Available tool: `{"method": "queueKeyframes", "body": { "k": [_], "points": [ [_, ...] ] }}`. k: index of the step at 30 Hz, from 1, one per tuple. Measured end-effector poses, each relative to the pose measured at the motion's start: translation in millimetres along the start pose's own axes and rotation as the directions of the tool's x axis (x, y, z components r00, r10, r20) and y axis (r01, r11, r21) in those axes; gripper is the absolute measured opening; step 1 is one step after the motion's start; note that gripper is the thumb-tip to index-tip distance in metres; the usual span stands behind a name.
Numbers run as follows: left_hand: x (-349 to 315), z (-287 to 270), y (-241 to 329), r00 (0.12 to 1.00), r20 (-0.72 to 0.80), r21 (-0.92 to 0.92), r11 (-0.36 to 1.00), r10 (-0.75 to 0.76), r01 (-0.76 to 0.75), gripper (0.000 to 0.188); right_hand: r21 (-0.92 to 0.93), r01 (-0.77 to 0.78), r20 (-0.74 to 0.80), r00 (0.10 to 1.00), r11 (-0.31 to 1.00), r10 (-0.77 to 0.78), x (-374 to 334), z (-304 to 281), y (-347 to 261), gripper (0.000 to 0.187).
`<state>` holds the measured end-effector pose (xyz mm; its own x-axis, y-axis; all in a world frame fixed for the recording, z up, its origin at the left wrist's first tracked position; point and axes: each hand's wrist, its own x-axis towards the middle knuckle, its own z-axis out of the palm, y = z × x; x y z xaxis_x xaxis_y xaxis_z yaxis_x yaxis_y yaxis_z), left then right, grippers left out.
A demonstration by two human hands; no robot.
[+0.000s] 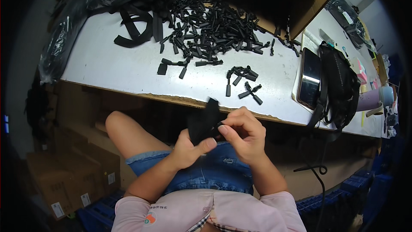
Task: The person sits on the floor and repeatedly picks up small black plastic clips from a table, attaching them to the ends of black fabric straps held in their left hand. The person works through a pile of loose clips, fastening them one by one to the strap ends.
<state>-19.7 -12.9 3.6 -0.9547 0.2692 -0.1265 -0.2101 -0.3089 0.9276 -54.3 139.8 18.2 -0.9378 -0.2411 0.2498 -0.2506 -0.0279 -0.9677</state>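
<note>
My left hand (192, 148) grips a piece of black fabric (204, 122), held above my lap just off the table's front edge. Its upper end is smeared by motion. With thumb and forefinger pinched together, my right hand (245, 135) holds something small and dark against the fabric's right side; the fingers hide what it is. Beyond my hands, a few small black zip pulls (242, 74) with flat tabs lie on the white table (133, 68). A large heap of similar black pulls (214, 28) spreads farther back.
Behind the heap, a cardboard box (311, 8) lies with its opening toward me. Black straps (148, 28) are piled at the back left. On the right lie a phone (309, 77), a black bag (337, 83) and a purple cup (370, 99). Closed cartons (71, 172) stand below left.
</note>
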Motion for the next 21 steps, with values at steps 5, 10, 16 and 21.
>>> {"method": "queueKeyframes", "body": {
  "k": [5,10,16,21],
  "points": [
    [3.7,-0.5,-8.6,0.999,-0.025,-0.114,0.993,0.02,-0.023,0.024,0.408,-0.357,0.148,0.934,0.84,0.325,-10.4,-0.5,5.3,0.005],
    [2.6,9.3,-10.0,0.98,-0.192,-0.07,0.995,0.057,-0.072,0.021,0.184,-0.241,0.019,0.97,0.953,0.242,-16.4,3.8,6.7,0.004],
    [13.9,6.9,-9.5,0.663,0.124,0.668,0.432,0.738,-0.606,0.01,0.368,-0.427,0.111,0.902,0.826,0.417,-19.8,0.8,12.7,0.005],
    [4.6,15.7,-7.2,0.987,-0.162,-0.22,0.975,-0.01,-0.026,0.014,-0.394,0.171,0.003,0.983,0.903,-0.185,5.8,-17.3,4.6,0.012]
  ]
}}
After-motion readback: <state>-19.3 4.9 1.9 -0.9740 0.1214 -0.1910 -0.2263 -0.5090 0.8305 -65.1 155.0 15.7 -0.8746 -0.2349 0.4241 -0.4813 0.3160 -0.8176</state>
